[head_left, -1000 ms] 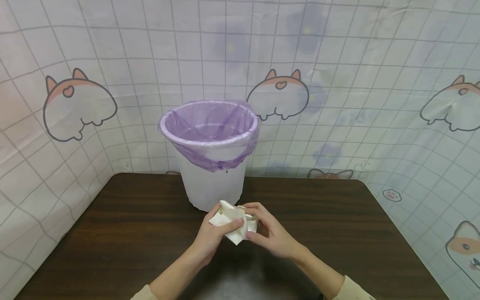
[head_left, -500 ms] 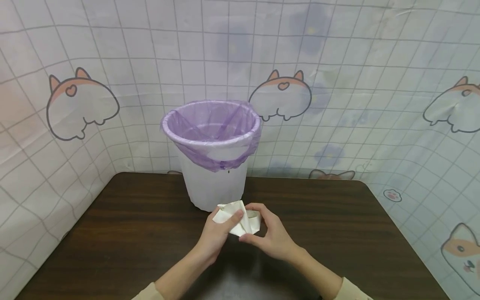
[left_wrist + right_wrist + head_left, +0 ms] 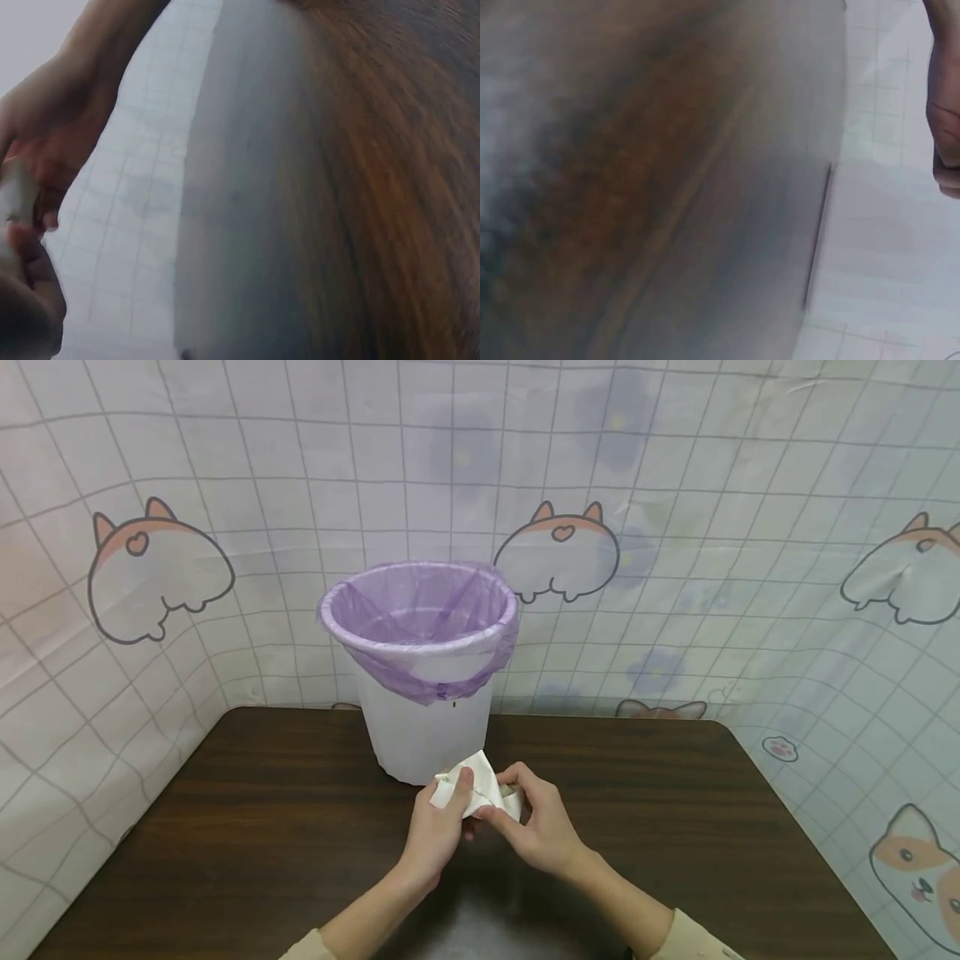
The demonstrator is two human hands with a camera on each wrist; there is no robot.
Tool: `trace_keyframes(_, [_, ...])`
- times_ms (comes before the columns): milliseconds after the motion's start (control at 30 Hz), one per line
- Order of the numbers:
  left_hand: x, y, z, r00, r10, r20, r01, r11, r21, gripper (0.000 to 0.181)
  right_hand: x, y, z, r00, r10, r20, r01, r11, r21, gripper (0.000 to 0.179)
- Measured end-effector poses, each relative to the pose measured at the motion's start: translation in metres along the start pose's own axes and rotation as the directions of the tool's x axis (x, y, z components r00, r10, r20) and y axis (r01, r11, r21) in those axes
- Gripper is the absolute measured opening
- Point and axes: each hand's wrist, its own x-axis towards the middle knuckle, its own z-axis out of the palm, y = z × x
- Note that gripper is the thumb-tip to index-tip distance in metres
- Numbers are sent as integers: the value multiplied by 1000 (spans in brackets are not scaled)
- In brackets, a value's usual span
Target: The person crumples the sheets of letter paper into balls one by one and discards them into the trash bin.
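Between my two hands, in the head view, is a folded, creased piece of white paper with a rolled, hollow-looking part at its right side. My left hand grips its left side, thumb lying over the front. The right hand pinches the right part with thumb and forefinger. The paper is held above the table, in front of the bin's foot. In the left wrist view only a bit of the paper shows between the hands. The right wrist view catches just the edge of a hand.
A white bin stands on the table just beyond the hands, lined with a purple bag folded over its rim. The dark wood-grain table ends at a grid-patterned wall sheet with cartoon dogs.
The paper has been turned and folded differently, a corner now pointing up. My left thumb has shifted upward on it, and the right thumb has moved up. The bin stays in place.
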Motion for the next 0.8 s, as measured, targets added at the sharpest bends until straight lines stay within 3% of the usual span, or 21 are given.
trace_keyframes(133, [-1, 1, -9, 991, -10, 131, 4, 999, 47, 38, -1, 1, -5, 998, 53, -33, -53, 998, 17, 28])
trace_keyframes(267, [-1, 2, -23, 960, 8, 280, -17, 999, 30, 37, -2, 1, -9, 994, 109, -32, -105, 989, 107, 23])
trace_keyframes(367, [0, 1, -30, 938, 68, 339, -68, 998, -12, 40, 0, 1, -10, 990, 136, -37, -128, 979, 161, 19])
trace_keyframes(533, [0, -2, -31, 935, 166, 312, -164, 986, -32, 38, 2, -1, -8, 990, 132, -52, -120, 974, 192, 14])
trace_keyframes(667, [0, -2, -28, 941, 205, 270, -205, 978, -27, 30, 3, -3, -6, 989, 133, -64, -117, 970, 214, 14])
trace_keyframes(800, [0, -1, -24, 937, 244, 250, -247, 969, -23, 27, 3, -2, -5, 987, 140, -84, -119, 968, 222, 15])
